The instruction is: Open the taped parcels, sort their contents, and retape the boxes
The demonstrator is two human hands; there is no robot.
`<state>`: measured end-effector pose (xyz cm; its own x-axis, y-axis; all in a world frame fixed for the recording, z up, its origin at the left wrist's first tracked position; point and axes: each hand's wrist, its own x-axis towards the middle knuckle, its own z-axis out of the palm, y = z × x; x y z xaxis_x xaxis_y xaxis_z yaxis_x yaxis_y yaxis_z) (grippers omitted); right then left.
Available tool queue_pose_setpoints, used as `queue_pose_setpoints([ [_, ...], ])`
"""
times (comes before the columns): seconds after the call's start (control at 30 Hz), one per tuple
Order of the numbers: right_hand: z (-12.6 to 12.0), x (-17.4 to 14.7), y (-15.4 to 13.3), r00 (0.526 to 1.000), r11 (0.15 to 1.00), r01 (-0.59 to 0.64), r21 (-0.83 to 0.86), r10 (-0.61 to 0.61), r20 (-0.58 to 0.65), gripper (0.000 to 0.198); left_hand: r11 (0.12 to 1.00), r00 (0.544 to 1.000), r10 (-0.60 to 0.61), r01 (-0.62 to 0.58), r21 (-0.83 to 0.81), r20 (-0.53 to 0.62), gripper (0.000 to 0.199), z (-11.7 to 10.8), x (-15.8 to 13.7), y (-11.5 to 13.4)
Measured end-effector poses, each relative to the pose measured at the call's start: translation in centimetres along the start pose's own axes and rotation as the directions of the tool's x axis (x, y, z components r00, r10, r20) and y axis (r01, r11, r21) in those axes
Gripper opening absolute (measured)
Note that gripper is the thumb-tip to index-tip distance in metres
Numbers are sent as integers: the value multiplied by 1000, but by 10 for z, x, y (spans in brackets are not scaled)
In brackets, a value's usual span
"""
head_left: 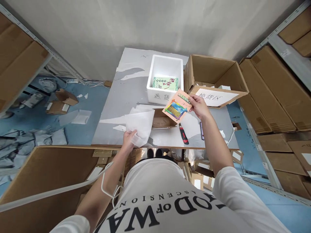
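My left hand (pixel 128 139) grips the lower edge of a white foam wrapping sheet (pixel 139 124) at the table's near edge. In my right hand (pixel 198 106) is a thin pink booklet (pixel 178 106) with a colourful landscape picture, pinched by its right side. The booklet hangs above the right end of a small open cardboard box (pixel 161 122), covering part of it. A red and black utility knife (pixel 184 134) lies on the table beneath the booklet. Behind stands a white foam box (pixel 150 87) with a green booklet (pixel 165 83) in it.
A large open carton (pixel 216 61) with a handwritten label stands at the back right. A phone (pixel 202 131) lies near my right forearm. Shelves of cartons (pixel 272 87) line the right side. A white tube (pixel 60 191) crosses at lower left, over a big open carton (pixel 43 174).
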<state>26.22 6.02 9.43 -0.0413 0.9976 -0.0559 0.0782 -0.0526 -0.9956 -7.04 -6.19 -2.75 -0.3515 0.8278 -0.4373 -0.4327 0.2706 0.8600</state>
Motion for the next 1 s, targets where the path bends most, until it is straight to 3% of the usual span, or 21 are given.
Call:
queue_pose_setpoints([
  [0.1, 6, 11, -5, 998, 999, 34, 3, -34, 60, 44, 989, 987, 128, -135, -58, -100, 44, -13, 15, 9],
  [0.2, 13, 14, -6, 996, 999, 39, -9, -38, 76, 45, 963, 926, 232, -261, -62, -298, 43, -36, 44, 21],
  [0.33, 16, 11, 0, 997, 1000, 14, -3, -13, 79, 45, 983, 924, 165, -183, -20, -346, 37, -60, 80, 24],
  [0.43, 16, 6, 7, 997, 1000, -19, 13, 18, 69, 44, 985, 930, 81, -20, 169, -358, 32, -65, 92, 13],
  [0.5, 16, 1, 11, 997, 999, -41, 24, 39, 69, 43, 946, 909, 55, 85, 313, -413, 37, -61, 92, 7],
  [0.6, 20, -6, 15, 994, 997, -67, 30, 64, 93, 42, 908, 837, 209, 25, 417, -506, 57, -44, 77, 9],
  [0.67, 24, -10, 15, 990, 997, -73, 34, 68, 125, 43, 886, 823, 328, -98, 453, -465, 62, -21, 55, 18],
  [0.7, 26, -10, 14, 988, 997, -69, 44, 62, 143, 43, 893, 876, 345, -197, 404, -336, 59, -6, 41, 23],
  [0.73, 29, -11, 12, 985, 996, -62, 59, 51, 167, 44, 937, 953, 245, -185, 298, -178, 53, 9, 27, 28],
  [0.77, 31, -11, 10, 980, 996, -52, 75, 36, 197, 45, 980, 999, 31, -39, 194, 41, 55, 24, 13, 32],
  [0.8, 33, -10, 8, 972, 995, -40, 87, 18, 235, 45, 968, 930, -232, 192, 162, 286, 64, 39, 0, 35],
  [0.83, 35, -10, 7, 961, 995, -25, 93, -2, 278, 45, 886, 754, -461, 415, 205, 467, 72, 52, -11, 36],
  [0.87, 37, -9, 5, 946, 996, -5, 93, -25, 323, 45, 799, 594, -577, 553, 237, 561, 72, 63, -19, 37],
  [0.9, 38, -8, 4, 930, 996, 16, 89, -48, 364, 44, 727, 481, -628, 644, 239, 612, 66, 72, -26, 36],
  [0.93, 39, -7, 4, 915, 996, 39, 85, -69, 397, 44, 675, 426, -647, 705, 216, 632, 56, 78, -31, 34],
  [1.0, 41, -5, 4, 895, 993, 77, 85, -106, 433, 43, 634, 450, -644, 766, 104, 619, 35, 84, -39, 30],
])
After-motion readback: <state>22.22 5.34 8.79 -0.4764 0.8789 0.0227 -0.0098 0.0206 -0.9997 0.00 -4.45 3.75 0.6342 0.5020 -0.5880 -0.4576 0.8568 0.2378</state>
